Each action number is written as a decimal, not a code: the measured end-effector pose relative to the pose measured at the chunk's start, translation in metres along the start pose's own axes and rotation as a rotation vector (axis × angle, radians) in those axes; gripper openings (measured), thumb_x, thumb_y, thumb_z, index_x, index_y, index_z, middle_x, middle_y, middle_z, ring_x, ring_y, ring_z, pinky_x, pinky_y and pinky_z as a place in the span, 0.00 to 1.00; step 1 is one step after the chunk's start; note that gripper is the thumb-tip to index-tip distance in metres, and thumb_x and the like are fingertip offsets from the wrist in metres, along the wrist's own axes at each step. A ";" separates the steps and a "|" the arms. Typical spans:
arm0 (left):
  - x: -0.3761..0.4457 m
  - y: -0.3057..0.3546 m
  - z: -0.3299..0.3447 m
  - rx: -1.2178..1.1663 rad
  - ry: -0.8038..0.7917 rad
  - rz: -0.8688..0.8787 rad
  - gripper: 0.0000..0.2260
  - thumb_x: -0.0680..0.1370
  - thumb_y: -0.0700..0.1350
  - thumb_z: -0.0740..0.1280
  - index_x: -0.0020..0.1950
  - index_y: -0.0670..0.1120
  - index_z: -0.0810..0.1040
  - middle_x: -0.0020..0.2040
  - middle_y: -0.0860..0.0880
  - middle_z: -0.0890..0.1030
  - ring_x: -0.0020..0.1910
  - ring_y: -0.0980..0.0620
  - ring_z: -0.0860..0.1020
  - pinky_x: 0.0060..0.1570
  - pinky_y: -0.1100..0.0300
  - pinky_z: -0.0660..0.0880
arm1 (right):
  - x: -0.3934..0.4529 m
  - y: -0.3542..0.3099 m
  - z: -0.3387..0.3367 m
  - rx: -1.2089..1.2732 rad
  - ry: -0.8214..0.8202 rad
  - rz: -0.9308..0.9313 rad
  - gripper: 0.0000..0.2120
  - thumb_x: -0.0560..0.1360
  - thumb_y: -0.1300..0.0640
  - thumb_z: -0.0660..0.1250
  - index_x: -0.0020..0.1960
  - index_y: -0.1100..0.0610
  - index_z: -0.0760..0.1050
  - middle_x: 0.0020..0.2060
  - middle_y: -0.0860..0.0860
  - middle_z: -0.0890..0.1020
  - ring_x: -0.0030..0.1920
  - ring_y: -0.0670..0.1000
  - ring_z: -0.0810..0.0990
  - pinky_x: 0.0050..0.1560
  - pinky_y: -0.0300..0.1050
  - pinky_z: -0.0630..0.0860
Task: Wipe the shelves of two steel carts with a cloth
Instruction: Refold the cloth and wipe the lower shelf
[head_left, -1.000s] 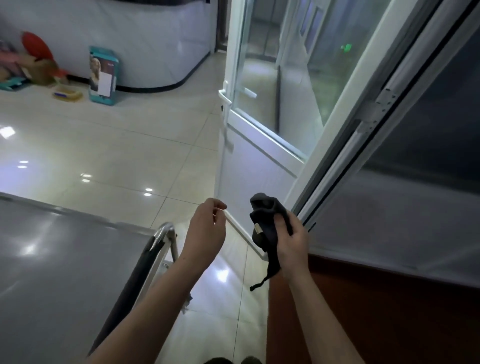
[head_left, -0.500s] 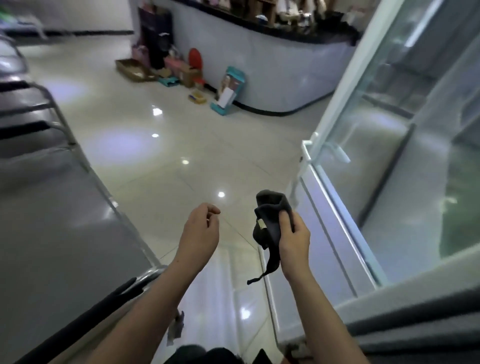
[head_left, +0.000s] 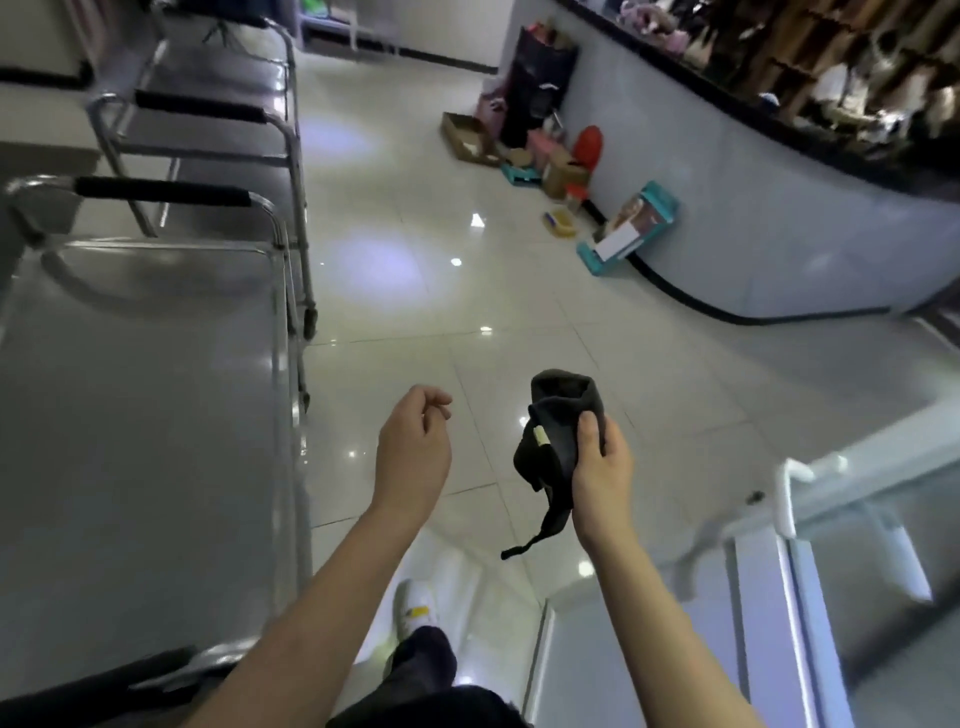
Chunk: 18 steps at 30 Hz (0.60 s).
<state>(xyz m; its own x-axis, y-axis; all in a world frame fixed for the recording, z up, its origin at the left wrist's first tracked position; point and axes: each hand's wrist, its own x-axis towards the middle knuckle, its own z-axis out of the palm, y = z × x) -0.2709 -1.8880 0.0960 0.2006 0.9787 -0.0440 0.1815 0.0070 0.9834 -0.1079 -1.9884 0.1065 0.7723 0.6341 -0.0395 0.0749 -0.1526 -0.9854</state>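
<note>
Though it hangs bunched in my right hand (head_left: 602, 467), thumb clamped across it, the dark cloth (head_left: 558, 441) looks soft, light, limp; best gripped mid-wad; left hand (head_left: 413, 452) loosely curled, holding nothing; 2 steel carts (head_left: 156, 364) at left, untouched.

Single head cam, wide-angle, pitched forward and down over floor. Hands close, low centre: left hand (head_left: 413, 457), right hand (head_left: 602, 475). Steel cart (head_left: 145, 415) at 9 o'clock, counter (head_left: 753, 228) far at 1–2 o'clock.

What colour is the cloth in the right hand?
Black, or very dark grey; the cloth shows in the head view.
</note>
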 end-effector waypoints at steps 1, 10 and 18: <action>0.023 0.005 0.015 -0.014 0.002 -0.003 0.12 0.83 0.40 0.57 0.52 0.53 0.77 0.48 0.54 0.80 0.43 0.58 0.78 0.38 0.70 0.72 | 0.027 -0.004 0.003 -0.021 -0.024 -0.007 0.12 0.87 0.51 0.60 0.61 0.51 0.81 0.51 0.47 0.86 0.52 0.47 0.85 0.52 0.41 0.80; 0.211 0.043 0.098 -0.009 0.108 -0.002 0.11 0.84 0.42 0.56 0.52 0.53 0.77 0.49 0.55 0.80 0.45 0.59 0.78 0.41 0.67 0.73 | 0.244 -0.037 0.051 -0.084 -0.115 -0.028 0.13 0.86 0.49 0.61 0.51 0.56 0.80 0.41 0.51 0.81 0.41 0.49 0.78 0.42 0.45 0.75; 0.305 0.017 0.075 0.121 0.418 -0.096 0.10 0.84 0.41 0.57 0.51 0.54 0.75 0.49 0.55 0.80 0.49 0.61 0.78 0.44 0.66 0.72 | 0.372 -0.029 0.174 -0.001 -0.402 0.033 0.13 0.86 0.49 0.63 0.48 0.55 0.80 0.40 0.51 0.79 0.40 0.50 0.77 0.44 0.50 0.74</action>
<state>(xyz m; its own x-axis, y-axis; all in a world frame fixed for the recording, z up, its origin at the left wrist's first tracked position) -0.1347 -1.6045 0.0860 -0.2244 0.9739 -0.0342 0.2969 0.1018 0.9495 0.0670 -1.6161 0.0913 0.4657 0.8749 -0.1330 0.0548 -0.1785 -0.9824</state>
